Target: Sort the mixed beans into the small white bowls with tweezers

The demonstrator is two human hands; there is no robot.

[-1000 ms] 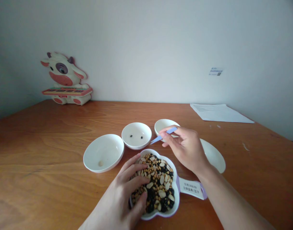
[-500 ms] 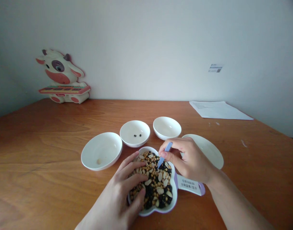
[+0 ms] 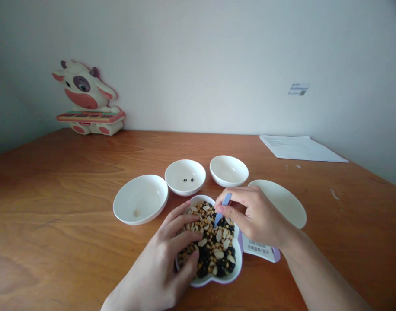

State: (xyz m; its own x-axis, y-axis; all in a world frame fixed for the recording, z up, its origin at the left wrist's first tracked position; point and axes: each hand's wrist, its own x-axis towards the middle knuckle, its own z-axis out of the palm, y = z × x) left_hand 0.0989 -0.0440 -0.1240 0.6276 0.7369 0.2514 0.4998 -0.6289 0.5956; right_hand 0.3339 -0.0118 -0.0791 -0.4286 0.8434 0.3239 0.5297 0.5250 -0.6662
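Observation:
My right hand pinches blue tweezers, their tips down among the beans in a scalloped white dish with a purple-edged, labelled handle. Whether the tips grip a bean is too small to tell. Black beans, yellow soybeans and pale peanut halves fill the dish. Over its left side lies my left hand, fingers spread and touching the contents, covering part of the rim. Just beyond, a white bowl contains one pale piece, and the bowl beside it has two black beans.
Another white bowl stands behind the dish. A white plate is partly hidden by my right hand. At the back are a cow-shaped toy keyboard on the left and papers on the right, against the wall.
The whole view has shifted slightly, so everything appears a little further right and higher. Both hands and the tweezers keep nearly the same place at the dish.

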